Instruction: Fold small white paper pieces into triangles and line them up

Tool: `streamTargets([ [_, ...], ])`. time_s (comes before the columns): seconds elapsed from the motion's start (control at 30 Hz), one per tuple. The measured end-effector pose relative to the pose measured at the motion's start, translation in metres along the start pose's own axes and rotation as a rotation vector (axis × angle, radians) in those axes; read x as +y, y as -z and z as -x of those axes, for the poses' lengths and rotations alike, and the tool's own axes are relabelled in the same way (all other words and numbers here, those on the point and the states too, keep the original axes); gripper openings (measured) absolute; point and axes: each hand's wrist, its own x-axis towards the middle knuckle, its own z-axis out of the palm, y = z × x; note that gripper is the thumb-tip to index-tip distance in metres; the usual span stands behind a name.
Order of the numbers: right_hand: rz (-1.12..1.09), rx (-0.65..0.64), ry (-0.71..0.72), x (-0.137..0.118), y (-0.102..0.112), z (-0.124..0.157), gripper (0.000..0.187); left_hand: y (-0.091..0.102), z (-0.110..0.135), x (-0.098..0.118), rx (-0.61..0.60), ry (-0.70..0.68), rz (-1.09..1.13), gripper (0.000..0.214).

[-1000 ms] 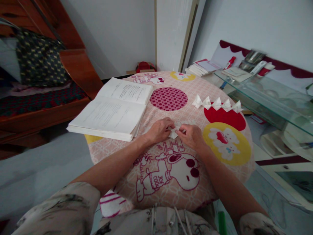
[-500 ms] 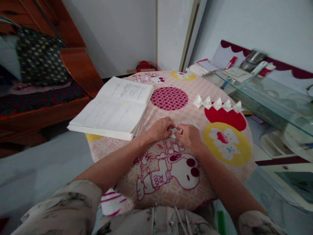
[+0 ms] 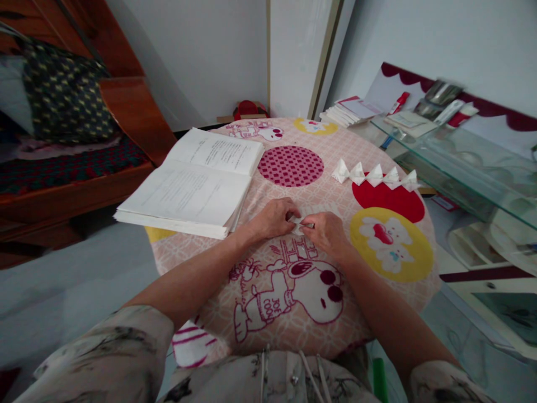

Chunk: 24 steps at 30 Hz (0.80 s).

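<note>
A small piece of folded white paper sits between my two hands, low over the patterned tablecloth. My left hand is closed, its thumb and fingers pinching the paper's left side. On the right side, my right hand grips the same paper between thumb and index finger. Fingers cover much of the paper, so its exact folds are hidden. Beyond my right hand stands a row of several folded white paper pieces with pointed tops.
A thick open book lies on the table left of my hands. At the right, a glass shelf holds a red marker and other items. A stack of papers is behind the table's far right edge. A wooden bench stands at left.
The paper between my hands looks flatter and lower than before, with my right fingertips shifted slightly on it. Both hands stay in nearly the same place; the view has tilted slightly.
</note>
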Motion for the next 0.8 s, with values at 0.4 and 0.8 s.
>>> streamTargets([
  [0.4, -0.075, 0.073, 0.020, 0.008, -0.006, -0.005, 0.019, -0.004, 0.002, -0.001, 0.040, -0.063, -0.042, 0.025],
  [0.8, 0.081, 0.128, -0.033, -0.004, 0.003, -0.001, 0.021, -0.006, 0.008, 0.013, 0.196, 0.073, -0.040, 0.024],
])
